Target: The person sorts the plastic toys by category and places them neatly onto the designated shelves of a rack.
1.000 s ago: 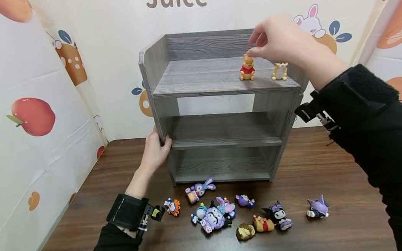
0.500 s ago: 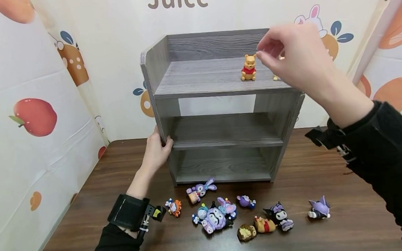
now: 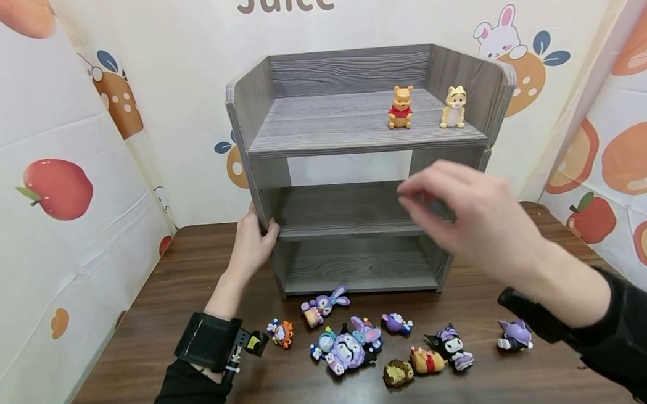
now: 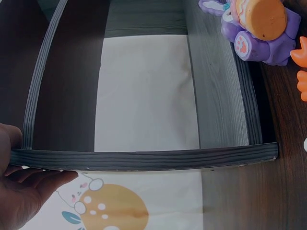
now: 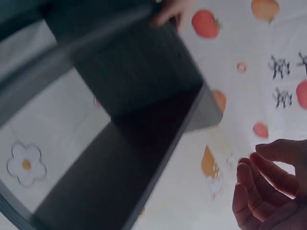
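A grey wood-grain shelf point(image 3: 331, 150) stands on the table, and my left hand point(image 3: 250, 240) grips the edge of its left side panel. In the left wrist view, the thumb and fingers of that hand point(image 4: 24, 184) lie on both sides of the panel. On the top tier sit a Winnie the Pooh figurine point(image 3: 400, 112) in a red shirt and a pale yellow figurine point(image 3: 454, 109), upright and apart. My right hand point(image 3: 469, 211) is in the air before the shelf's right half, fingers loosely bent with nothing held; the right wrist view shows the same hand point(image 5: 273, 187).
Several figurines lie on the brown table point(image 3: 198, 333) before the shelf: a purple rabbit-eared one point(image 3: 325, 304), an orange one point(image 3: 281, 334), a clustered purple one point(image 3: 346, 351), a black-hooded one point(image 3: 451, 346), a brown one point(image 3: 397, 373) and a lone purple one point(image 3: 515, 335) at right.
My right hand has left the top tier and come down in front of the middle tier, uncovering the pale yellow figurine. The left hand keeps its hold on the shelf.
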`<state>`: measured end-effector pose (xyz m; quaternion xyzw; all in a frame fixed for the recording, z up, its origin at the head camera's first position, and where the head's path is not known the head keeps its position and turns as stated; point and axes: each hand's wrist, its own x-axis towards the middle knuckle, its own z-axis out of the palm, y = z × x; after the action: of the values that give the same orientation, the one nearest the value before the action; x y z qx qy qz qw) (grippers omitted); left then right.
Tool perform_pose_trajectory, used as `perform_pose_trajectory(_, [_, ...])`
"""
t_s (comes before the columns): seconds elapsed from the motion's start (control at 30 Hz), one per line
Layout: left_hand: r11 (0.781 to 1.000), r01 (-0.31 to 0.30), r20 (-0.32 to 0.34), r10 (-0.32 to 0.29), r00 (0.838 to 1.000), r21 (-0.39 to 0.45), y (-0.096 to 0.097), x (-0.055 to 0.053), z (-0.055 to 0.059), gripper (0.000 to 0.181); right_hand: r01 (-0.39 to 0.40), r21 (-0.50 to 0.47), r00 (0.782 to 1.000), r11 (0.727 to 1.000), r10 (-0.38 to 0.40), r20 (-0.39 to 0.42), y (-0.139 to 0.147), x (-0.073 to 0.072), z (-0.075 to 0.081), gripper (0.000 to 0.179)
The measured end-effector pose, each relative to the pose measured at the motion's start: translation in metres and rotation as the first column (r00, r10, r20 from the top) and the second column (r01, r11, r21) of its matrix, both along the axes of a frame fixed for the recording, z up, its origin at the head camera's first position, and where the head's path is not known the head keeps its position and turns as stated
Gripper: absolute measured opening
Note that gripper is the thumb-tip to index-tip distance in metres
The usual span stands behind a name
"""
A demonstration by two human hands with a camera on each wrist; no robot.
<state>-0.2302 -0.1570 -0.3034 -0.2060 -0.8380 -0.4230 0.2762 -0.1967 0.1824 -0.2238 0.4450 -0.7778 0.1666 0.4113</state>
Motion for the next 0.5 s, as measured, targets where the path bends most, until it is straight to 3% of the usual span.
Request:
perform_pose_trajectory(0.03, [1.0,-0.001,-0.001,0.001,1.0,-0.002,0.0,0.0,0.0,0.028,-0.022,0.005,1.0,1.0,0.022,-0.008,-0.008,0.015,0.001,0.016])
perform_pose_trajectory(0.1, [1.0,-0.002,-0.001,0.002,1.0,-0.004,0.0,0.0,0.0,0.028,-0.044,0.017,0.999,0.999,0.044,-0.01,-0.046,0.082,0.029,0.011])
perform_pose_trajectory(0.27, [1.0,-0.009,-0.004,0.009,1.0,-0.009,0.0,-0.001,0.0,0.027,-0.071,0.039,0.997,0.997,0.071,0.021,-0.048,0.092,0.001,0.028])
perform_pose_trajectory(0.5, [1.0,-0.018,0.003,0.018,1.0,-0.009,0.0,-0.001,0.0,0.021,-0.103,0.095,0.99,0.99,0.093,0.106,-0.039,0.094,-0.04,0.026])
